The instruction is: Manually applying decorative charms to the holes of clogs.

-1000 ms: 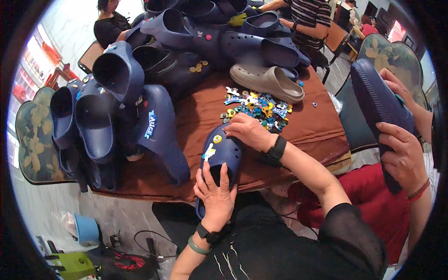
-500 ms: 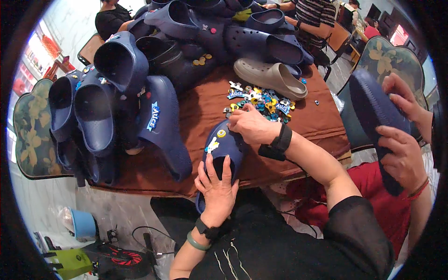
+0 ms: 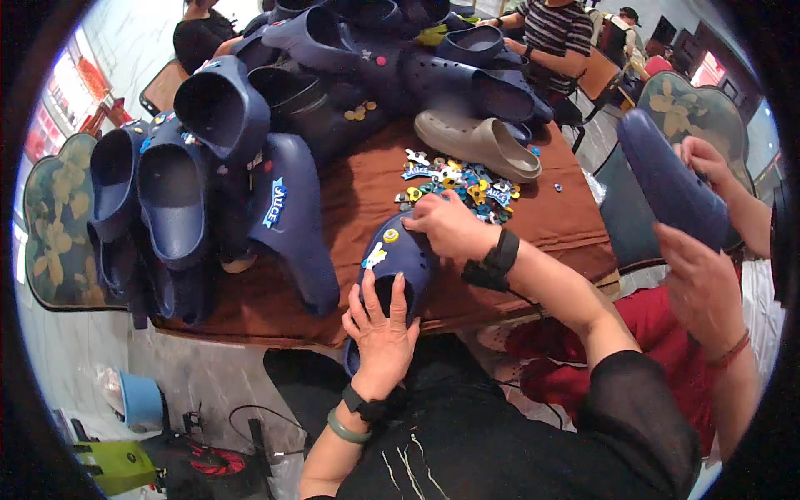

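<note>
A navy clog [image 3: 414,250] lies before me at the table's front edge, toe pointing away. On its upper sit a round yellow charm [image 3: 391,236] and a white character-shaped charm [image 3: 376,257]. My left hand [image 3: 381,337] holds the clog by its opening, fingers spread over the rim. At the toe's right side, my right hand [image 3: 454,227] is closed in a pinch against the upper; whatever is between its fingertips is hidden. Just beyond it lies a heap of small colourful charms [image 3: 467,181].
Navy clogs [image 3: 171,200] are piled at the left and back. A beige clog [image 3: 479,143] lies behind the charms on the brown tablecloth [image 3: 554,225]. Close on my right, a co-worker's hands [image 3: 700,258] handle another navy clog [image 3: 667,179]. A blue bucket [image 3: 142,400] stands lower left.
My hands stay at nearly the same places on the clog. The co-worker's clog has turned and shifted up, and their lower hand has come away from its sole.
</note>
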`<state>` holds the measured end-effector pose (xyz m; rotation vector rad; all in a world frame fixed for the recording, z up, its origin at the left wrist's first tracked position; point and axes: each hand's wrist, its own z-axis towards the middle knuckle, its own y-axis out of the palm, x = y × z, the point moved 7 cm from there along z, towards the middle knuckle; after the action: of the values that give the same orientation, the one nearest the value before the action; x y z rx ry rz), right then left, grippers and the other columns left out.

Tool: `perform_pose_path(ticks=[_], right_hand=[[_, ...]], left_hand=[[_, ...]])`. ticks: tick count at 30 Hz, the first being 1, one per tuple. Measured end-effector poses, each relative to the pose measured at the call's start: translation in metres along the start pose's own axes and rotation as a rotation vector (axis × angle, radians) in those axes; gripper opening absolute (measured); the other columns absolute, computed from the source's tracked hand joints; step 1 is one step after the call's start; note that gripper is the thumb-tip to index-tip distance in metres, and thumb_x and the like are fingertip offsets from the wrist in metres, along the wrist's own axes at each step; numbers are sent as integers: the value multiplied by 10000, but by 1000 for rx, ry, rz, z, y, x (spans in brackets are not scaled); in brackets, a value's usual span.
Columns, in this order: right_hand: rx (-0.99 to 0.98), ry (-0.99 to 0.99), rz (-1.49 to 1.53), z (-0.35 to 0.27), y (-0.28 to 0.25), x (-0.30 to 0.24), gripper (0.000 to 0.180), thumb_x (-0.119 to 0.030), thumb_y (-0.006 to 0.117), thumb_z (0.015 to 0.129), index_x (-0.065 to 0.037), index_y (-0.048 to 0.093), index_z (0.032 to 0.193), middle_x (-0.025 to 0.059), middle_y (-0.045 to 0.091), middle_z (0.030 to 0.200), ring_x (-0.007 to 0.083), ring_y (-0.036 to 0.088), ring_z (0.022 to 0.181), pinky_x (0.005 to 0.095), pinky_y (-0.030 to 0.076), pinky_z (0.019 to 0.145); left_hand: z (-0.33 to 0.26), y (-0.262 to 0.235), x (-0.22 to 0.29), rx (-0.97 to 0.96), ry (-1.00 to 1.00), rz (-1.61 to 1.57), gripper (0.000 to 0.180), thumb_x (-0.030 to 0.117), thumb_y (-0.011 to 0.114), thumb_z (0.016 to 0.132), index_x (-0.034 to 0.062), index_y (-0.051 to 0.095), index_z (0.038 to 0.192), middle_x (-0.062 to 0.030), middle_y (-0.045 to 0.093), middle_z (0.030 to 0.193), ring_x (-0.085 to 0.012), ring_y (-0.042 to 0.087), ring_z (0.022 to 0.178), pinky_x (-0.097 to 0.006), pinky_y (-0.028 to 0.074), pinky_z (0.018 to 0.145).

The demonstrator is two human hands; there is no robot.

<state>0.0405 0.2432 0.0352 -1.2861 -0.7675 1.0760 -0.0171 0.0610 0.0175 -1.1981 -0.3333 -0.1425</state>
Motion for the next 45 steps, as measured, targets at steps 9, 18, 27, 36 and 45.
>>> perform_pose_path(ticks=[9, 18, 27, 36, 45], right_hand=[[245, 268, 166, -42, 10, 112, 90, -230, 664, 776, -168, 727, 796, 62, 672, 787, 286, 656, 766, 425, 499, 647], [251, 245, 11, -31, 29, 78, 123, -109, 696, 734, -85, 642, 843, 123, 660, 820, 346, 652, 795, 454, 498, 666], [527, 283, 725, -61, -17, 4, 239, -54, 751, 782, -21, 702, 1014, 96, 666, 877, 190, 639, 793, 292, 516, 707], [658, 273, 651, -83, -3, -43, 253, 32, 651, 829, -45, 686, 1067, 119, 609, 966, 284, 620, 879, 340, 524, 742], [605, 326, 475, -89, -9, -66, 405, 57, 611, 768, -46, 648, 1158, 98, 593, 1030, 291, 551, 1004, 394, 453, 859]], left_hand=[[-2, 2, 1, 10, 8, 2, 948, 249, 784, 737, 184, 231, 1505, -248, 130, 1532, -440, 251, 1316, -582, 267, 991], [-3, 6, 0, 1, -9, 21, 966, 247, 793, 726, 199, 225, 1507, -243, 125, 1535, -449, 235, 1331, -588, 261, 999], [-3, 5, 0, -6, -12, 19, 968, 251, 796, 722, 205, 228, 1505, -244, 130, 1533, -444, 231, 1336, -580, 259, 1002], [-4, 6, 0, -19, -9, 13, 978, 258, 798, 721, 204, 219, 1507, -250, 136, 1529, -442, 228, 1339, -580, 259, 999], [-3, 10, -2, -43, -24, 22, 965, 257, 786, 735, 178, 210, 1505, -266, 124, 1529, -450, 227, 1340, -588, 262, 992]])
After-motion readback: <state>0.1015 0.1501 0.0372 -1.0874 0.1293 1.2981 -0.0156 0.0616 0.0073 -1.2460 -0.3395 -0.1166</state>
